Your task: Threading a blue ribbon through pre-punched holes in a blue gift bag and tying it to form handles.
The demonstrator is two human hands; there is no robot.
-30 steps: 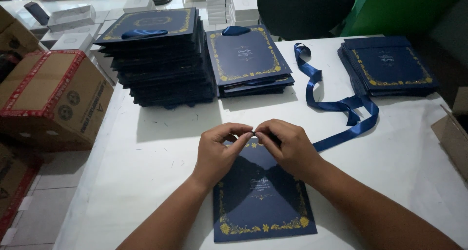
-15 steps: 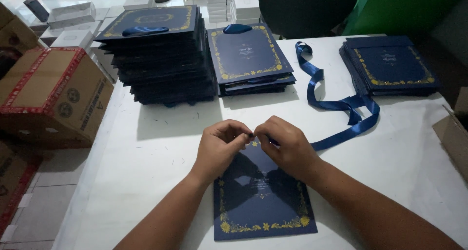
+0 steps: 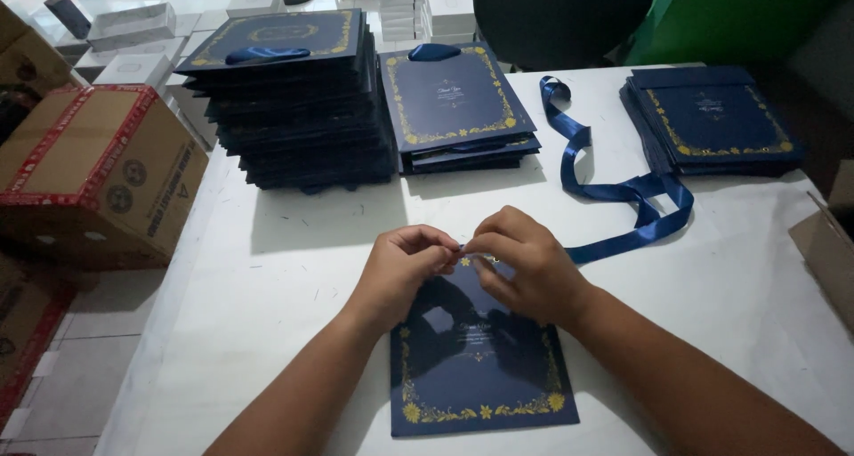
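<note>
Nearby, blue ribbon (image 3: 623, 193) and stacked bags (image 3: 298, 100) flank both hands' card (image 3: 480, 367).

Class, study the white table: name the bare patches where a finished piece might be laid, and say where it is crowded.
Bare tabletop lies left of the left hand, below the tall stack. More lies right of the right hand, under the ribbon. The far edge is crowded: both stacks, the ribbon, the right-hand pile.

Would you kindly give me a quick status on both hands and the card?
Left hand and right hand pinching at top edge of navy card. Card flat on white table. Blue ribbon runs to right hand. Nothing in the way.
</note>
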